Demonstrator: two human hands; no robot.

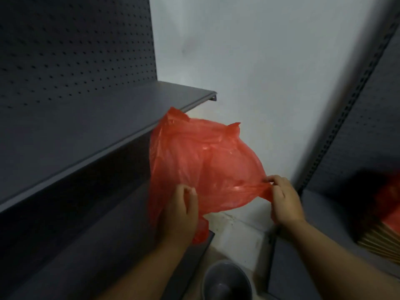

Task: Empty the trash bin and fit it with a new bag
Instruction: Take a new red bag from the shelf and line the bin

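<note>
A red plastic bag [203,161] billows in the air in front of me, spread between both hands. My left hand [181,211] grips its near left edge. My right hand [285,202] pinches the stretched right edge between fingers and thumb. Below, at the bottom of the view, stands a round grey trash bin [226,282] on the floor, with no bag in it and its inside dark. The bag hangs well above the bin.
Dark grey shelves [104,126] with a pegboard back fill the left side. Another shelf unit [324,213] stands at the right, holding more red plastic [389,200] over a stack of flat brown items. A white wall [259,61] lies ahead.
</note>
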